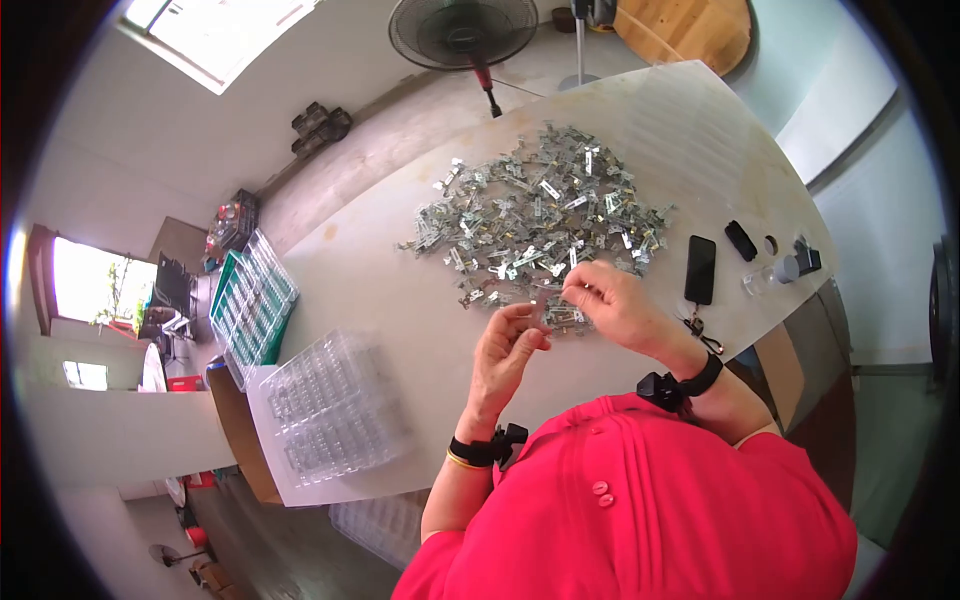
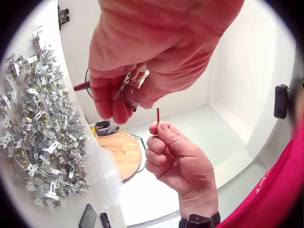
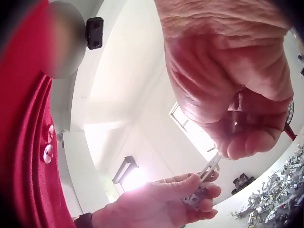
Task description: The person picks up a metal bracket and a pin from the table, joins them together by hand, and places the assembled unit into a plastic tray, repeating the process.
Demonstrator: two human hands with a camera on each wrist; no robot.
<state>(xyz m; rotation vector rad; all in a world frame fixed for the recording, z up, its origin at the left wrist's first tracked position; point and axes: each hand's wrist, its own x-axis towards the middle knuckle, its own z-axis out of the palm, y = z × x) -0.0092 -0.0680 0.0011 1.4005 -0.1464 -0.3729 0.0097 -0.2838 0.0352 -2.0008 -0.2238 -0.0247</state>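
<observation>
A red shirt (image 1: 640, 500) is seen closest under the head camera. Both forearms are bent up from it, and a black strap is worn at each wrist.

Left hand (image 1: 505, 350): raised, with the fingers curled inward. A small metal bracket (image 2: 124, 84) is pinched between the thumb and fingertips. In the right wrist view a thin strip of the bracket is seen standing out of the pinch toward the other hand.

Right hand (image 1: 615, 305): held just beside the left, knuckles up. A thin red pin (image 2: 157, 115) is gripped upright between the thumb and forefinger, with the other fingers folded into the palm. The pin's tip is held just below the bracket; whether the two touch cannot be told.

Around the grip:
- A pile of metal parts (image 1: 540, 215) is spread directly beyond both hands, its near fringe under the fingertips.
- A black phone (image 1: 700, 268) is laid just outside the right wrist, with small dark items past it toward the table's end.
- Bare tabletop (image 1: 400, 290) is left open outside the left hand.
- Clear plastic trays (image 1: 335, 410) are set farther out on that side, overhanging the near table edge. A green crate of trays (image 1: 250, 305) is seen past them.
- The near table edge runs under the wrists.
- A floor fan (image 1: 462, 30) is placed well beyond the pile.
</observation>
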